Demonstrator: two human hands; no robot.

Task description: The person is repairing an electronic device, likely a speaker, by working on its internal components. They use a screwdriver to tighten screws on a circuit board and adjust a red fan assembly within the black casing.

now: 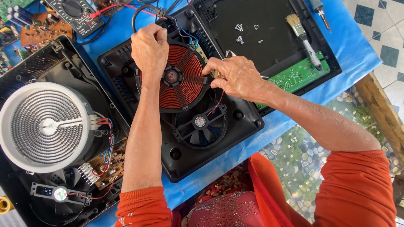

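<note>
Both hands on the red copper coil [182,78] of an opened induction cooker, black base [185,164] on a blue cloth [269,130].

Near: black fan [200,122] in the base, just below the coil. Right hand [236,77] at coil's right edge, fingers pinched shut on sth small, prob. a screw or terminal, too small to tell. Left hand [149,48] curled over coil's far-left rim, gripping it. Far right: brush [304,37] on the lid w/ green circuit board [294,75] and loose screws [240,33]. Left: 2nd cooker w/ white radiant element [44,126]; multimeter [75,14] far left.
</note>
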